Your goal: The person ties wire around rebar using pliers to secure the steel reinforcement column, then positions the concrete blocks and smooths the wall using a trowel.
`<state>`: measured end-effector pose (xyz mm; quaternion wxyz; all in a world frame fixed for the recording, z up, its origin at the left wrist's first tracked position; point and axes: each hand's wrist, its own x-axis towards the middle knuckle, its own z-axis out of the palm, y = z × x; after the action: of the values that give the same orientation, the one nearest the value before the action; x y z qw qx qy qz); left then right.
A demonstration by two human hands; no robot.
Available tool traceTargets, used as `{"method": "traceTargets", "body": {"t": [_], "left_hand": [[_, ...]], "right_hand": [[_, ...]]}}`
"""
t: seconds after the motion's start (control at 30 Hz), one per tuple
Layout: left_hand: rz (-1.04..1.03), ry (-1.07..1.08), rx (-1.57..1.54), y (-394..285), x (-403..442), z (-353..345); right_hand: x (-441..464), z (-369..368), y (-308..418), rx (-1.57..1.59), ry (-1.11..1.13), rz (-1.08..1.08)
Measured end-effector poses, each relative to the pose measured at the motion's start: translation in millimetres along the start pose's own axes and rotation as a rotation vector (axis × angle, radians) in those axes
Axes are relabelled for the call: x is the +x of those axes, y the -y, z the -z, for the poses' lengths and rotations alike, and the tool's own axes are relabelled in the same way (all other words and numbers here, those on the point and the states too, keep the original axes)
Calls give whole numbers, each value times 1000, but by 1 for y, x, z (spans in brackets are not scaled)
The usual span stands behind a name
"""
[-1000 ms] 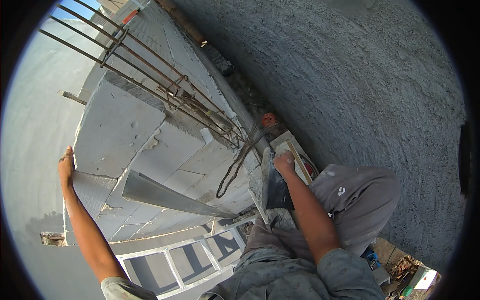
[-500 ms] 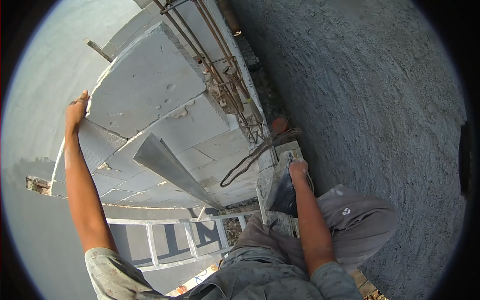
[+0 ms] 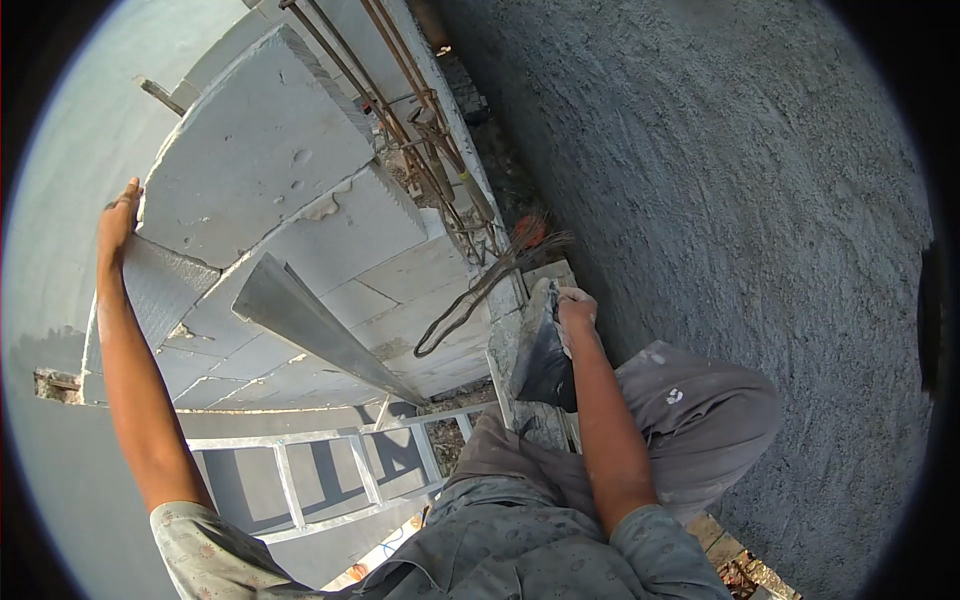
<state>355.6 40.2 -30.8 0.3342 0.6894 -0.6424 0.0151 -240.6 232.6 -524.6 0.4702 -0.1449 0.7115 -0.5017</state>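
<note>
My left hand (image 3: 120,212) lies against the left edge of a large pale wall block (image 3: 255,150), its fingers stretched up along the edge. My left arm is reached far out. Close in front of my body, my right hand (image 3: 577,308) is closed on the upper edge of a black, cement-smeared thing (image 3: 545,368); whether it is a bucket or something else I cannot tell. That black thing rests on a narrow, mortar-covered ledge (image 3: 507,375). A long grey metal channel (image 3: 315,325) leans against the blockwork between my hands.
Steel reinforcing bars (image 3: 385,95) rise beside the blocks, with a loop of bent wire (image 3: 465,305) below them. A metal ladder (image 3: 290,485) is low at the left. Rough grey plastered wall (image 3: 720,180) fills the right side, near my bent knee (image 3: 700,415).
The whole scene has shifted a little to the left with my head. My right hand has turned slightly at the black thing's edge. My left hand remains against the block.
</note>
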Motion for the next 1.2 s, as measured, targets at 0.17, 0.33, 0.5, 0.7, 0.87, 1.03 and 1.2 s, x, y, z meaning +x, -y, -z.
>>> {"method": "traceTargets", "body": {"t": [0.17,0.33,0.5,0.7,0.87,1.03,1.2], "left_hand": [[-9,60,-38,8,7,5],[67,24,117,-38,-24,0],[103,29,373,-57,-31,0],[265,-21,297,-80,-51,-4],[283,-11,393,-98,-63,-3],[296,-11,425,-102,-66,-3],[304,16,421,-104,-66,-1]], "right_hand": [[-1,4,0,-108,51,204],[-21,7,24,-388,150,656],[-36,2,28,-794,325,768],[-31,-9,18,-773,236,744],[-16,-4,5,-480,280,696],[-10,-8,2,-342,264,557],[-6,-10,-7,-247,191,577]]}}
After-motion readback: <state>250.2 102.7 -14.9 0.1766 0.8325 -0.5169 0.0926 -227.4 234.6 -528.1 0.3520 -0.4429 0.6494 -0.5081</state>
